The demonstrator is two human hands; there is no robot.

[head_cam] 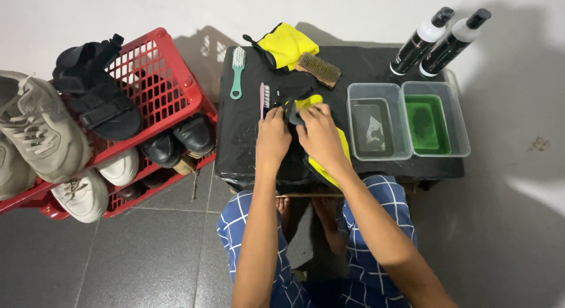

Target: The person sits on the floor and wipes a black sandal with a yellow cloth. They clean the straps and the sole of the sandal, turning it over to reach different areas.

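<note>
**Gripping a yellow-and-black shoe over the black table**

Looking straight down on a low table (247,143) wrapped in crinkled black plastic, and both hands are on the same thing. The left hand (273,134) is curled over the near left side of a shoe (318,161), fingers bent down onto it. The right hand (319,131) is closed around the shoe's top, pinching a bright yellow fold near the dark opening. The shoe sits at the front middle of the table, toe end hanging towards the person's knees; its yellow panel looks smooth and shiny, the rest is matte black, and much of it is hidden under the hands.

Just beside the left hand lies a slim pink toothbrush (263,98), bristles up. Further back, a teal brush (236,71) with a long handle and pale bristles. Behind the hands, a wooden brush (318,69) with stiff tan bristles leans against a second yellow-and-black shoe (283,45).

To the right, two clear square plastic tubs stand touching: the near one (376,122) holds greyish water, the far one (438,121) green liquid. Two tall black bottles (438,40) with white collars stand behind them.

On the left, a red plastic crate (159,78) of latticed walls, packed with white, grey and black shoes. Grey floor tiles below.
</note>
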